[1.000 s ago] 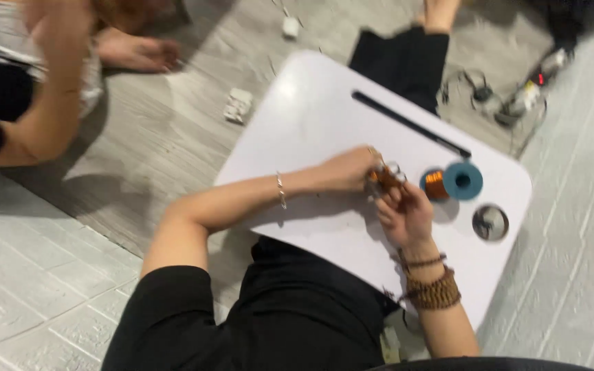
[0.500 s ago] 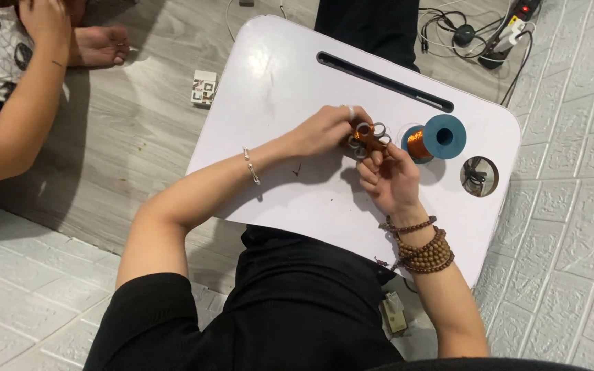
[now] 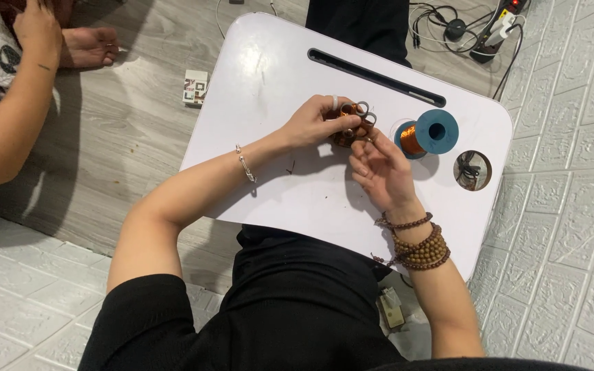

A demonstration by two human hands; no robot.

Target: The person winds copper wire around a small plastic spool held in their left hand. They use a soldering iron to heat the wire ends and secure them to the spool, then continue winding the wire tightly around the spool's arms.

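My left hand [image 3: 317, 120] grips a small copper-coloured wound part with metal rings [image 3: 352, 127] above the white lap table [image 3: 276, 75]. My right hand [image 3: 379, 168] is just below and right of it, fingers pinched at the part, apparently on a thin wire that I cannot make out. A blue spool of copper wire [image 3: 427, 132] lies on its side immediately right of both hands. My left wrist has a thin bracelet, my right wrist wooden bead bracelets.
The table has a long dark slot [image 3: 376, 75] along its far edge and a round hole [image 3: 472, 170] at the right. A small printed box [image 3: 195, 87] lies on the floor to the left. Cables and a power strip [image 3: 489, 27] lie beyond. Another person's arm [image 3: 8, 117] is at left.
The view has shifted, so the table and hands sit lower in the picture. My hands stay together at the wound part beside the spool; the right fingers have shifted slightly.
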